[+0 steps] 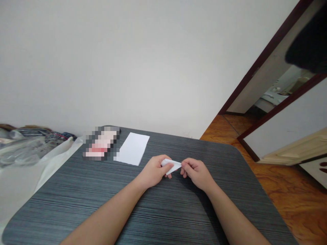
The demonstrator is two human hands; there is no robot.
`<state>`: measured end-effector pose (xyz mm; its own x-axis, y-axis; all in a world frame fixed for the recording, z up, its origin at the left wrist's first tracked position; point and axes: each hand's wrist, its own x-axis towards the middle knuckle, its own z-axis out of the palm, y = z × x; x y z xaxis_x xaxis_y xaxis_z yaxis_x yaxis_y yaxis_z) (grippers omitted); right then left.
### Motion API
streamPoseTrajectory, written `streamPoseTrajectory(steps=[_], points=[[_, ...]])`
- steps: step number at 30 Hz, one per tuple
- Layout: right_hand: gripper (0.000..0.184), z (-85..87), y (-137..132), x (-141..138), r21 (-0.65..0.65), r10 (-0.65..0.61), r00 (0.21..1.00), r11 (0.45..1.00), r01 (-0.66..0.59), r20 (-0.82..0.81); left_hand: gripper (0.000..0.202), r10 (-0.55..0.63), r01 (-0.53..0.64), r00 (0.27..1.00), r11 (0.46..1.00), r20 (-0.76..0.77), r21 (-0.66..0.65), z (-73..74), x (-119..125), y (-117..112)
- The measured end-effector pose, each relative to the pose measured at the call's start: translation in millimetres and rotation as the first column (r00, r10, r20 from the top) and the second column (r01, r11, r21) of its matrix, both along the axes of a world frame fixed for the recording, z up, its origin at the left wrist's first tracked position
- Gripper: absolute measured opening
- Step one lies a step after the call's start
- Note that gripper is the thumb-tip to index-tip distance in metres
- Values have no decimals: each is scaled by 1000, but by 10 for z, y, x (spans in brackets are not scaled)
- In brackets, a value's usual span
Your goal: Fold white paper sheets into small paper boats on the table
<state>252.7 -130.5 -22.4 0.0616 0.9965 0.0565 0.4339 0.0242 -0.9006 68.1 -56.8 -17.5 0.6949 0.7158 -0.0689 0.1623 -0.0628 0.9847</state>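
Folded white paper [175, 166] is held over the dark table [114, 211]: the left hand [155, 171] closes round its broad end, presumably for steadiness; the right hand [195, 172] pinches its narrow tip, apparently for control; flat paper [134, 148] lies aside, likely within reach

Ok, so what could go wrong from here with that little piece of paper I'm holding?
Your right hand pinches the narrow tip of the folded white paper, so pulling could bend or tear it. Your left hand presses the wider end, and squeezing hard might leave a stray crease. The white sheet lies just beyond your left hand, so it might get nudged.
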Motion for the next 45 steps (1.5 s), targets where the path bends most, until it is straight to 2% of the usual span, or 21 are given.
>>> streamPoseTrajectory(steps=[10, 14, 34, 40, 45], points=[[26, -30, 11, 1, -25, 10, 998, 1000, -12, -64, 24, -22, 23, 1000, 999, 21, -40, 40, -3, -4], [24, -37, 11, -12, -44, 23, 993, 999, -28, -117, 23, -26, 26, 1000, 999, 15, -33, 29, -1, -7], [18, -35, 5, -41, -76, 36, 983, 996, -51, -180, 23, -39, 39, 999, 999, -4, -10, 68, -6, -27], [20, -41, 20, -61, -101, 36, 983, 993, -55, -182, 23, -42, 42, 999, 999, -26, -12, 59, 3, -32], [16, -9, 19, -82, -59, 38, 992, 997, -45, -119, 23, -53, 53, 998, 999, -33, 8, 35, 11, -36]])
